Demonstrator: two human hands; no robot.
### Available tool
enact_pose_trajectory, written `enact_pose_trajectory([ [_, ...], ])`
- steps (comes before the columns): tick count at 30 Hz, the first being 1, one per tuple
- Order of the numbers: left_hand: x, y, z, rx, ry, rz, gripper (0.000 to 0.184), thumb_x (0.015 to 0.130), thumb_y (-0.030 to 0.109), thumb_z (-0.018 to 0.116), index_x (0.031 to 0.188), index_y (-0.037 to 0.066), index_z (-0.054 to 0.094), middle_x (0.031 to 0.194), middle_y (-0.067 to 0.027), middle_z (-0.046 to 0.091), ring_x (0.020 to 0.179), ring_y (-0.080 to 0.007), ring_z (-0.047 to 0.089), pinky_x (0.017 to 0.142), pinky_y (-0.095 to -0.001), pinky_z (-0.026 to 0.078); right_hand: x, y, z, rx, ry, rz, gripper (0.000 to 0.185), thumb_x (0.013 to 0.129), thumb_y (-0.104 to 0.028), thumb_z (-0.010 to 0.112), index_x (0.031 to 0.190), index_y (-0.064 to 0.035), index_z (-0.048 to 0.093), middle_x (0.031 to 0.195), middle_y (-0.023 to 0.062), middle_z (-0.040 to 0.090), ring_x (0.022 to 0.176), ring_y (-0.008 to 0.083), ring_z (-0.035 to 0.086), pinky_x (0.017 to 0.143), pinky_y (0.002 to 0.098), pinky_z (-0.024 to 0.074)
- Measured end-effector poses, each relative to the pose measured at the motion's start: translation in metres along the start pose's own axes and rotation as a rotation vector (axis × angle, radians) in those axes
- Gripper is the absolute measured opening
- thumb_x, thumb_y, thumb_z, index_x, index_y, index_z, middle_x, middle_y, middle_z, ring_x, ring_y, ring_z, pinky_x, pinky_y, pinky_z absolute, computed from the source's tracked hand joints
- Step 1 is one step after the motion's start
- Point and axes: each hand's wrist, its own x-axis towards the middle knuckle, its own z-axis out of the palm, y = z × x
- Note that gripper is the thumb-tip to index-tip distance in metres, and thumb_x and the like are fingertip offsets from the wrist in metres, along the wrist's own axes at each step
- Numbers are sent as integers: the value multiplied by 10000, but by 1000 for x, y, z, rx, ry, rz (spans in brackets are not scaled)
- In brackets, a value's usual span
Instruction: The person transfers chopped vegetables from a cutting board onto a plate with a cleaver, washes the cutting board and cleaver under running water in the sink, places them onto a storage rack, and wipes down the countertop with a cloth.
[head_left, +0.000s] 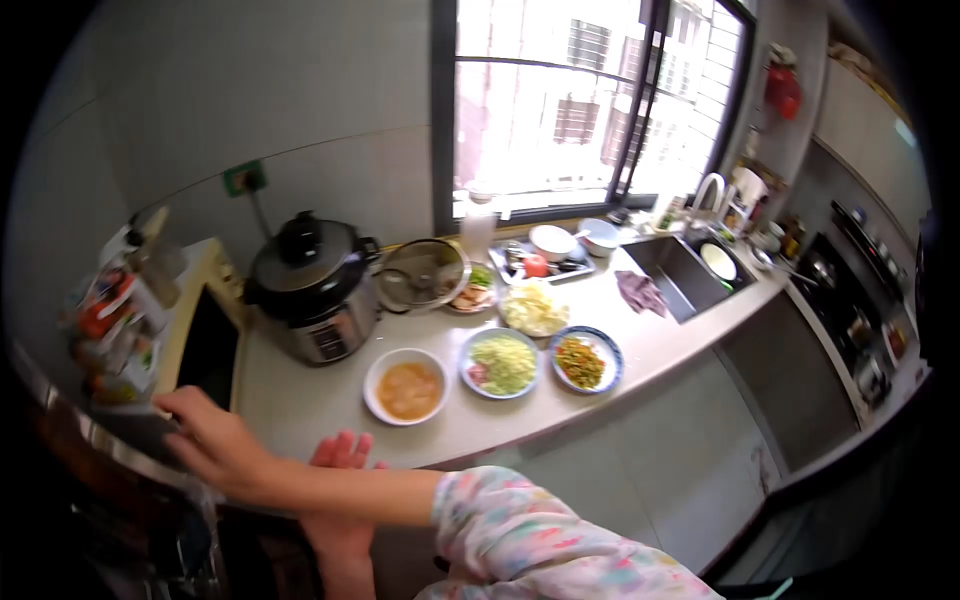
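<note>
My right arm, in a pale flowered sleeve, crosses over to the left side of the head view. At its end my right hand (215, 440) has its fingers stretched out beside the lower front of a yellowish oven-like appliance (224, 275). Whether the fingertips touch anything there I cannot tell. Below that forearm and partly hidden by it, my left hand (342, 490) shows spread fingers, palm up, holding nothing. Closest to it on the counter stands a white bowl (408, 387) of yellowish liquid with pale pieces.
An electric pressure cooker (315, 290) stands behind the bowl. Along the counter (470, 430) are a plate of chopped greens (503, 363), a plate of diced vegetables (583, 360), cut cabbage (537, 307) and a glass lid (424, 275). The sink (680, 275) and stove (835, 290) lie right.
</note>
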Motion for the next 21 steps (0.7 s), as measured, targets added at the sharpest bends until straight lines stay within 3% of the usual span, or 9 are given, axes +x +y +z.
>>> enact_pose_trajectory([
  [2, 9, -43, 14, -179, -36, -138, 499, 924, 406, 345, 1292, 71, 391, 1333, -135, 412, 1268, -339, 313, 1005, -531, 276, -39, -28, -80, -164, -7, 95, 404, 792, 31, 540, 1180, -22, 445, 1090, 147, 497, 814, 258, 576, 720, 327, 468],
  [6, 5, -101, 3, 142, 109, -411, 445, 921, 346, 419, 1218, 17, 452, 1219, -120, 504, 1183, -273, 441, 1001, -385, 331, -173, -93, -229, -709, -193, 79, 418, 783, -55, 586, 1181, -26, 463, 1137, 163, 518, 978, 309, 553, 760, 344, 493],
  [9, 2, -145, -7, 909, -220, -785, 480, 879, 430, 476, 1192, 69, 513, 1084, -110, 589, 1029, -253, 550, 900, -412, 402, -268, -169, -323, -991, -471, 524, 399, 769, -130, 580, 1152, -78, 480, 1164, 119, 504, 1008, 289, 540, 759, 364, 497],
  [11, 11, -179, 10, 2222, -734, -951, 495, 818, 454, 547, 1180, 117, 545, 1021, -134, 627, 978, -290, 581, 910, -411, 402, -334, -206, -381, -1032, -606, 979, 332, 787, -168, 569, 1108, -100, 520, 1108, 118, 513, 984, 288, 546, 782, 390, 477],
  [12, 12, -204, -3, 2402, -988, -853, 487, 769, 432, 600, 1171, 160, 568, 1006, -139, 635, 981, -297, 585, 864, -415, 431, -357, -223, -404, -1062, -650, 1218, 302, 793, -175, 568, 1085, -101, 539, 1089, 121, 514, 973, 287, 549, 781, 397, 473],
  [15, 28, -293, -56, 1653, -491, -514, 449, 811, 348, 577, 1185, 102, 550, 910, -124, 648, 817, -253, 632, 654, -378, 496, -408, -259, -448, -1002, -354, 1383, 258, 810, -211, 566, 1038, -92, 579, 1031, 123, 537, 908, 277, 576, 767, 385, 472],
  [16, 53, -316, -20, 1201, -125, -912, 426, 857, 296, 542, 1190, 32, 521, 940, -134, 630, 770, -213, 641, 617, -298, 513, -416, -268, -456, -981, -234, 1386, 266, 810, -220, 561, 1041, -89, 581, 1024, 122, 548, 900, 282, 578, 775, 387, 468],
  [17, 71, -335, 14, 924, 89, -907, 432, 884, 241, 513, 1227, -15, 457, 965, -123, 608, 729, -172, 639, 561, -262, 507, -422, -278, -462, -964, -111, 1386, 274, 811, -228, 555, 1044, -86, 583, 1018, 120, 560, 892, 287, 579, 783, 388, 463],
  [21, 117, -419, 43, 713, 427, -742, 406, 877, 103, 469, 1245, 0, 331, 1055, -155, 547, 755, -245, 633, 536, -313, 546, -441, -308, -476, -906, 167, 1313, 271, 808, -213, 605, 1029, -57, 587, 999, 128, 570, 840, 225, 620, 730, 338, 491],
])
